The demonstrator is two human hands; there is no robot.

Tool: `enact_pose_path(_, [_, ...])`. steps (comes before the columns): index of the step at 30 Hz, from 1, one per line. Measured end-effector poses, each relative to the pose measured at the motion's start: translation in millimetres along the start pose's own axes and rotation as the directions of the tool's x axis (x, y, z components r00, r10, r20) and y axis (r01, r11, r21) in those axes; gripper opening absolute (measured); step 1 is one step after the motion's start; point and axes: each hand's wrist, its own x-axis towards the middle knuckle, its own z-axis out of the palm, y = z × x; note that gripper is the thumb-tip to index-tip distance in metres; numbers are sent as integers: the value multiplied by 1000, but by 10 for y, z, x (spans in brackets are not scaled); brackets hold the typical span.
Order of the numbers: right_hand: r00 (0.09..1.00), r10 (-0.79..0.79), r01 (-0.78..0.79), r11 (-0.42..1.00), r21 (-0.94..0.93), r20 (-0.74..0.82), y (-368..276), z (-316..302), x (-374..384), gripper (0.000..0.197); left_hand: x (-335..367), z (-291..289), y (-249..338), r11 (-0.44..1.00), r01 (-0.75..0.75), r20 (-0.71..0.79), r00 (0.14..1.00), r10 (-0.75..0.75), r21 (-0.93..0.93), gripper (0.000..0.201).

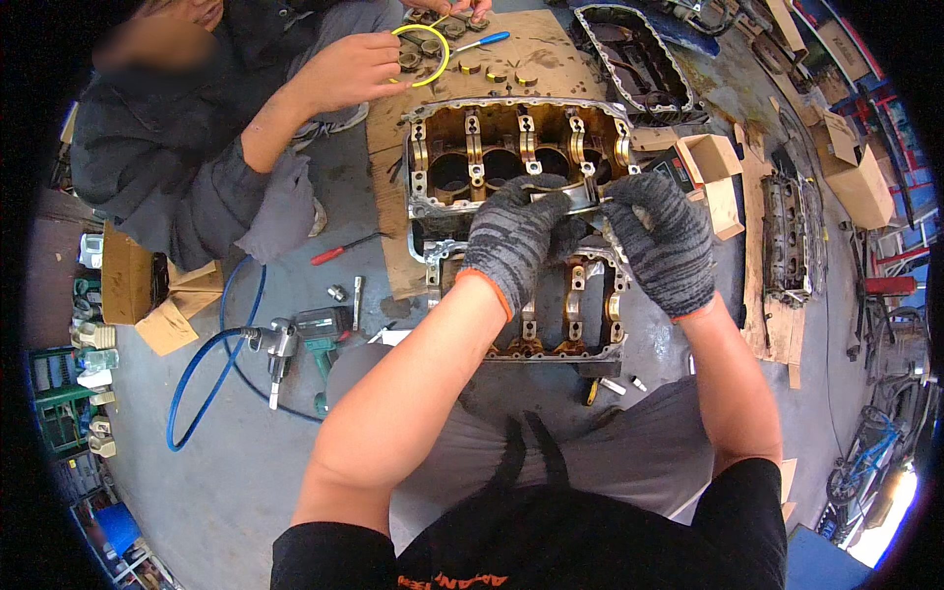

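Observation:
My left hand (513, 241), in a grey striped knit glove with an orange cuff, is closed with its fingertips on a shiny curved bearing shell (562, 195). At the shell's right end, the gloved fingers of my right hand (665, 241) pinch it too; the fingertips partly hide its outline. Both hands hover above the near edge of an engine block (418, 182), whose bearing saddles carry bright shells over dark bores. Nearer to me, below my hands, lies a second metal casting (577, 307) with similar saddles, partly covered by my left hand and forearm.
Across from me a co-worker holds a yellow ring (448, 61) over cardboard (541, 44). Several bearing shells (496, 76) and a blue-handled tool (482, 41) lie there. An oil pan (629, 59), small open box (716, 177), air-hosed impact wrench (280, 349) and red screwdriver (329, 256) surround the block.

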Motion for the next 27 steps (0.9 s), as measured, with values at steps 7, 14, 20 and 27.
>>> enact_pose_path(7, [979,34,-2,987,160,-199,40,175,-60,33,28,-55,-80,747,-241,51,962,268,620,23])
enact_pose_path(14, [982,-137,125,987,98,129,227,294,47,30,134,-245,17,363,-400,200,855,479,842,24])
enact_pose_path(20, [978,-41,9,988,153,203,289,587,276,31,113,-511,278,260,-447,279,823,495,856,32])
enact_pose_path(27, [958,-67,9,978,208,278,102,777,590,31,-67,-867,670,129,-487,378,796,473,864,35])
